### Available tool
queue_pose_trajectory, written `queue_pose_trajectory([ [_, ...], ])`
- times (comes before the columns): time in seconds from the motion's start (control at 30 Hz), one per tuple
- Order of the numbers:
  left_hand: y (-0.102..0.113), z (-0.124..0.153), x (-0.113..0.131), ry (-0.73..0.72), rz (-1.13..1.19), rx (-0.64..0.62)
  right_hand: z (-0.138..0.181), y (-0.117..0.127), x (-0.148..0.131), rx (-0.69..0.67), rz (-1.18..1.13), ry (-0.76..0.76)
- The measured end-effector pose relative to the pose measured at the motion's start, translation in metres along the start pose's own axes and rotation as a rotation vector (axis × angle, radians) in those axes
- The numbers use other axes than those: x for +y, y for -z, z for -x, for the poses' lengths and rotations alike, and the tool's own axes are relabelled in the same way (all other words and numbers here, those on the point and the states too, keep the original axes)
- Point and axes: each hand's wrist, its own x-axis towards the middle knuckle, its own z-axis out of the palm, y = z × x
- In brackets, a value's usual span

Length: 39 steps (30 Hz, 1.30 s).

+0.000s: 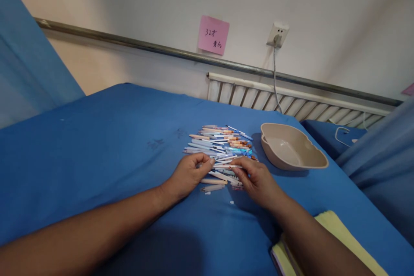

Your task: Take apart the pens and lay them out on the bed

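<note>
A pile of pens [210, 143] in white, blue, peach and brown lies across the blue cloth, most of them pointing left to right. Over the near part of the pile, my left hand [189, 171] and my right hand [257, 177] face each other. Between them a slim white pen [223, 166] is stretched, its left end in the pinch of my left thumb and fingers. My right thumb and fingers are closed on its other end. Two small white bits [231, 202] lie just in front of the pile. The fingertips partly hide the pen's ends.
Right of the pens stands a beige plastic basin [284, 168]. A folded yellow cloth [339, 233] lies near my right forearm. Behind the blue-covered surface [97, 146] are a white radiator [239, 95], a metal rail, and a socket with a plugged-in cord.
</note>
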Motion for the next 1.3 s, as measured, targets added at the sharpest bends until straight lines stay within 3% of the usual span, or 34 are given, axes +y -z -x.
queue_pose_trajectory([
  [0.47,-0.003,0.002,0.000,0.160,0.141,-0.050,0.001,0.005,0.000,-0.028,0.073,0.107],
  [0.63,-0.002,0.001,-0.001,0.107,0.076,-0.034,0.000,0.004,-0.001,-0.015,0.023,0.107],
  [0.87,-0.001,0.003,0.002,-0.002,-0.020,-0.023,-0.001,0.002,-0.003,-0.020,-0.068,0.022],
  [1.1,0.003,0.006,0.009,-0.072,-0.092,-0.034,0.002,-0.004,-0.003,-0.060,-0.308,-0.212],
  [1.3,0.000,0.003,0.003,0.008,0.044,-0.070,0.004,-0.002,-0.001,0.025,0.051,0.037],
])
